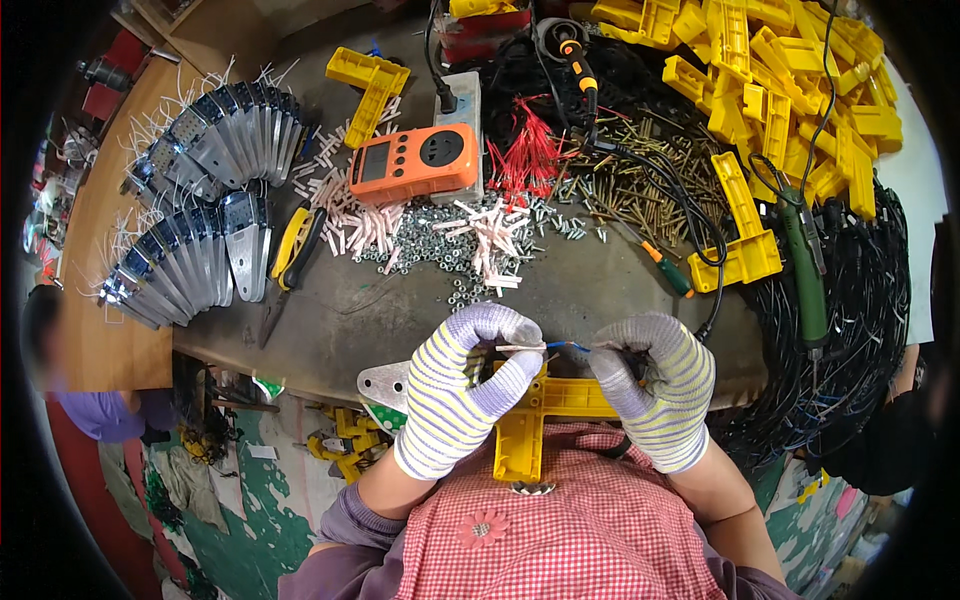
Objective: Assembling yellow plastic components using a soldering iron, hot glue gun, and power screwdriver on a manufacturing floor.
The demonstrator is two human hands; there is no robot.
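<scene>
Left hand (470,385) pinches pale sleeve (520,348) onto blue wire (562,346); right hand (655,385) fist closed on wire, holds it taut. Yellow bracket (535,425) rests in lap at bench (400,300) near edge, close for work.

Your left hand (470,385) and right hand (655,385) wear knitted striped cloth gloves with a matt, ribbed weave. The T-shaped bracket (535,420) below them is smooth yellow plastic. The fanned plates (200,255) look like dull grey metal, and the bench top (380,310) is worn and matt.

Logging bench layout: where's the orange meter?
Head view, upper centre of the bench: the orange meter lies beside a grey power strip, above the scattered nuts.
</scene>
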